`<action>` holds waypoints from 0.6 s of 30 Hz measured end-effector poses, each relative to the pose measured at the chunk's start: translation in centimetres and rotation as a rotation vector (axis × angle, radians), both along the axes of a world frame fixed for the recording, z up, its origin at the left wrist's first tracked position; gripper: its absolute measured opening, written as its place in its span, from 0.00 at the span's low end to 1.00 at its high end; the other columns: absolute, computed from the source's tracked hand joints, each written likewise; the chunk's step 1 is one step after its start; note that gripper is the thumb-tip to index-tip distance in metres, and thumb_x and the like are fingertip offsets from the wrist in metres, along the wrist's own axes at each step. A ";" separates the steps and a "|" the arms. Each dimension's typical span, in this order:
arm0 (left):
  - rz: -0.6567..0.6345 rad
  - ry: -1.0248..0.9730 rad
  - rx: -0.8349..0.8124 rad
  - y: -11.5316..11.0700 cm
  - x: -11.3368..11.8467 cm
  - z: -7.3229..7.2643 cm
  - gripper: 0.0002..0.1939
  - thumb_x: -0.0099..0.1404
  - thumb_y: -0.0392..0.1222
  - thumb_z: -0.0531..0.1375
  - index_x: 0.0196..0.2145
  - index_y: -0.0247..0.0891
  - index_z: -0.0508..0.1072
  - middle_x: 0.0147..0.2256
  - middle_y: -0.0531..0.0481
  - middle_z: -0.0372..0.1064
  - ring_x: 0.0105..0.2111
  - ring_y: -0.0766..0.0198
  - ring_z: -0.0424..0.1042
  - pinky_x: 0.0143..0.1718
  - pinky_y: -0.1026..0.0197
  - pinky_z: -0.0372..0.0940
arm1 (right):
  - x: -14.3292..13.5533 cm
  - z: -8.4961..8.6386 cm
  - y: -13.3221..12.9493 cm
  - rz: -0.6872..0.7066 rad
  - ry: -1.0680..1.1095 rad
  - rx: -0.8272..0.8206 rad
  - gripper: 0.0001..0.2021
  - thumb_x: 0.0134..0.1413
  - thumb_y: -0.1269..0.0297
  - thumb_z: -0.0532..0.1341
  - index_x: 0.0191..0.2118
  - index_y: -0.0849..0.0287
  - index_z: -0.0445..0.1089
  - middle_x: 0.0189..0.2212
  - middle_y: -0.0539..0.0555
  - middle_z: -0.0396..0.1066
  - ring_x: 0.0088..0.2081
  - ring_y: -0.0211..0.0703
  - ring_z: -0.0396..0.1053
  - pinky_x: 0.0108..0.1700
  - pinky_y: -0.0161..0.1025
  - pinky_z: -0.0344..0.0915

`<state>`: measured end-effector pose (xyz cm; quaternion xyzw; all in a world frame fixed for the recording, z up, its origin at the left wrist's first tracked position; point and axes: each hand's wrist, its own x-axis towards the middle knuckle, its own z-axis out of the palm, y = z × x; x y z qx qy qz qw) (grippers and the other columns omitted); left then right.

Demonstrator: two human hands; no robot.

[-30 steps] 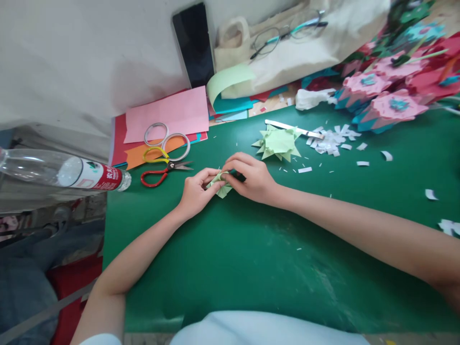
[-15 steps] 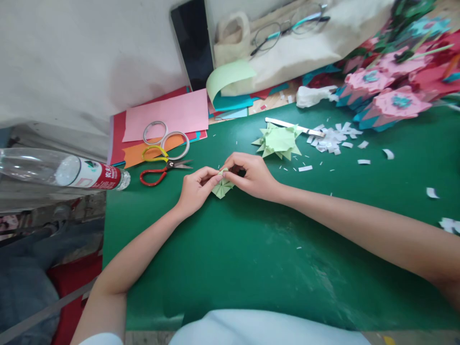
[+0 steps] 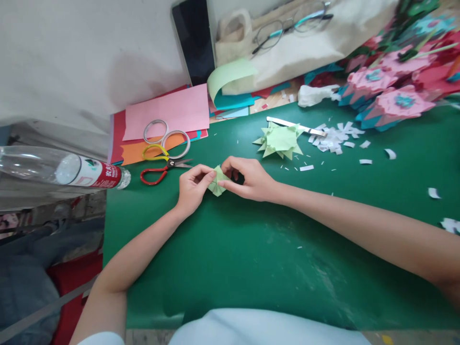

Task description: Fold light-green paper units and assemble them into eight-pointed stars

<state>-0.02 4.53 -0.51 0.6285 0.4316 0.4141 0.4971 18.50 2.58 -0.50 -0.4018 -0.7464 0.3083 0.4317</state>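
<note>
A small piece of folded light-green paper point(image 3: 217, 184) with creases fanning out is held up above the green table, between both hands. My left hand point(image 3: 194, 186) pinches its left edge between thumb and fingers. At its right side is my right hand point(image 3: 247, 178), thumb on the front and fingers curled behind, also gripping the paper. Beyond my right hand lies a spiky light-green paper piece point(image 3: 279, 140). To the left of my hands rest scissors point(image 3: 166, 165) with one yellow and one red handle, their blades pointing toward my left hand.
Two tape rolls point(image 3: 176, 145) lie on coloured paper sheets point(image 3: 168, 112). A plastic bottle point(image 3: 97, 173) juts in from the left. White paper scraps point(image 3: 336, 138) and a metal strip point(image 3: 294, 125) lie right. Behind are a phone point(image 3: 196, 43), glasses point(image 3: 283, 31) and pink paper flowers point(image 3: 402, 103).
The folded paper has shifted slightly left and more of its face shows. My right thumb has moved lower, and the right fingers have spread a little away from the left hand.
</note>
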 end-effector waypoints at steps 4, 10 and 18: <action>0.037 0.012 0.021 0.0 0.3 -0.1 0.13 0.60 0.51 0.65 0.29 0.39 0.76 0.27 0.53 0.72 0.27 0.68 0.69 0.29 0.66 0.65 | 0.0 0.0 0.1 0.002 -0.044 -0.062 0.11 0.58 0.60 0.61 0.29 0.60 0.63 0.22 0.45 0.63 0.24 0.31 0.58 0.29 0.31 0.53; 0.014 0.044 0.147 -0.3 0.4 -0.2 0.10 0.63 0.47 0.64 0.39 0.41 0.71 0.31 0.54 0.73 0.30 0.70 0.72 0.32 0.68 0.66 | 0.1 -0.1 0.2 0.009 -0.026 -0.055 0.12 0.60 0.61 0.58 0.28 0.60 0.63 0.21 0.45 0.61 0.23 0.30 0.55 0.28 0.30 0.51; -0.027 0.362 0.576 -0.6 -0.1 0.1 0.03 0.66 0.39 0.59 0.35 0.41 0.73 0.33 0.53 0.76 0.35 0.66 0.75 0.39 0.65 0.67 | 0.2 -0.6 0.3 0.065 -0.085 0.080 0.11 0.60 0.62 0.58 0.28 0.58 0.58 0.21 0.44 0.58 0.23 0.30 0.53 0.28 0.30 0.49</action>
